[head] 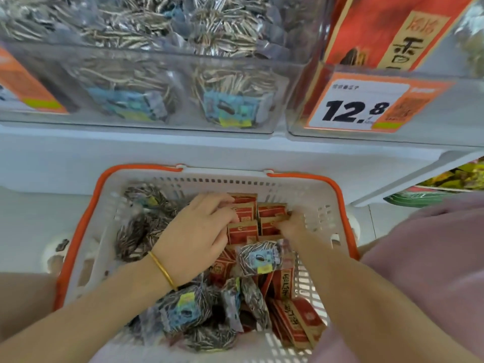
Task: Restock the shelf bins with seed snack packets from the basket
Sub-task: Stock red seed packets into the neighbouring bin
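Pinched from both sides, the red packets (246, 212) sit bunched at the far end of the basket (78, 231), left hand (199, 231) curled over their left edge, right hand (290, 226) clamped on their right. Squeeze the bunch square before lifting, I'd judge, or loose ones will slip out. They are small red-and-tan pouches on edge; clear striped-seed packets (183, 313) fill the basket's near end, shelf bins (170, 124) above its far rim.

We read "12.8" in bold black on the orange-edged price tag (366, 106) fronting the clear bin (445, 119). The red box (372, 24) inside it bore the characters 洽洽 and 香. Lettering on the red packets (284, 284) was too blurred for us to read.
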`<state>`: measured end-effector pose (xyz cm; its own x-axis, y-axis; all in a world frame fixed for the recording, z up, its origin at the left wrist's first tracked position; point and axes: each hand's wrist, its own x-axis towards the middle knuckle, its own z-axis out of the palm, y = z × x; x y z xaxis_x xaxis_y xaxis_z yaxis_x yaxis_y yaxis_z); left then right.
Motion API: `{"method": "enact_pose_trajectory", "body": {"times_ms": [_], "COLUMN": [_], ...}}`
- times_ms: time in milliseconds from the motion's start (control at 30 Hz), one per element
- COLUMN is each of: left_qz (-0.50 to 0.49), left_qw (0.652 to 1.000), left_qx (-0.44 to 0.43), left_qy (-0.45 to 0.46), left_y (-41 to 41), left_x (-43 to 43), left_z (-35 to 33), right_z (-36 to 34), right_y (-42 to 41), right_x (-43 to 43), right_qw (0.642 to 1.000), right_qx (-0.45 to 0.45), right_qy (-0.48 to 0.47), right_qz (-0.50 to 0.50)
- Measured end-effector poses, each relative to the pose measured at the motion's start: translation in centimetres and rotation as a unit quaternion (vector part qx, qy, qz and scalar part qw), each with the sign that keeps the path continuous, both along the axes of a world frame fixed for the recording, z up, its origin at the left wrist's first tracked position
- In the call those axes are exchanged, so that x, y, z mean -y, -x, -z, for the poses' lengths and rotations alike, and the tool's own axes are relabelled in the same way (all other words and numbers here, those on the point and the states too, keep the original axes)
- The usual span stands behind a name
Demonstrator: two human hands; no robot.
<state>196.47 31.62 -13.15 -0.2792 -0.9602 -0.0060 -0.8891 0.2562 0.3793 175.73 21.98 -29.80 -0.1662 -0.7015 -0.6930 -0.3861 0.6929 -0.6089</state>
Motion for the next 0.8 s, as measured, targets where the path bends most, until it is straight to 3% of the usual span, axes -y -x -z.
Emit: {"method": "enact_pose_trajectory", "body": {"times_ms": [167,267,400,500,667,801], "left_qz": [-0.004,0.003,-0.019,-0.054,-0.097,-0.033], "left_qw": [1.000,1.000,0.998,0.992,0.963,0.914], "left_qx": [-0.027,-0.024,-0.060,-0.094,-0.199,-0.326], "left_qy": [-0.005,-0.011,-0.026,-0.070,-0.155,-0.238], "left_y": [0.0,0.2,0.7,1.2,1.9,3.1], "left_x": [0.0,0.2,0.6,1.0,1.4,1.1], "left_z": [0.6,0.7,0.5,0.0,-1.0,-2.4], "right_z": [-0.3,-2.1,-6.3,-10.4,-17.9,-22.2], "right_y": [0.0,0.5,0.7,1.0,2.5,2.6], "right_x": [-0.8,-1.8,-2.8,-3.1,-4.2,-6.2], "right_qw": [0.999,0.988,0.944,0.909,0.883,0.926], "right_qx": [-0.036,-0.110,-0.166,-0.178,-0.096,0.098], "right_qy": [0.023,0.061,0.142,0.258,0.406,0.350], "right_qz": [-0.018,-0.093,-0.247,-0.275,-0.215,-0.105]}}
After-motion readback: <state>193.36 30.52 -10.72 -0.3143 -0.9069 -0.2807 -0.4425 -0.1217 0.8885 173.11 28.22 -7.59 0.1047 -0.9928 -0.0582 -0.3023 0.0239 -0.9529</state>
